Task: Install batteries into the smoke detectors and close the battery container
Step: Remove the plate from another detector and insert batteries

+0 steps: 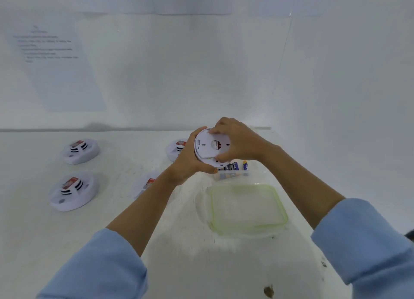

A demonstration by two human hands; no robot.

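A round white smoke detector (206,149) is held up above the table with its back plate facing me. My left hand (190,162) grips its left and lower rim. My right hand (237,141) curls over its right side, thumb under the lower edge and fingertips on the top edge. Just below the hands stands a clear battery container (235,172) with several batteries (233,166) upright in it. Its green-rimmed clear lid (248,209) lies flat on the table nearer to me.
Two smoke detectors (80,150) (72,190) lie at the left of the white table, another detector (177,148) sits behind my left hand, and one more detector (145,184) is partly hidden by my left forearm. A white wall with paper sheets (51,63) stands behind.
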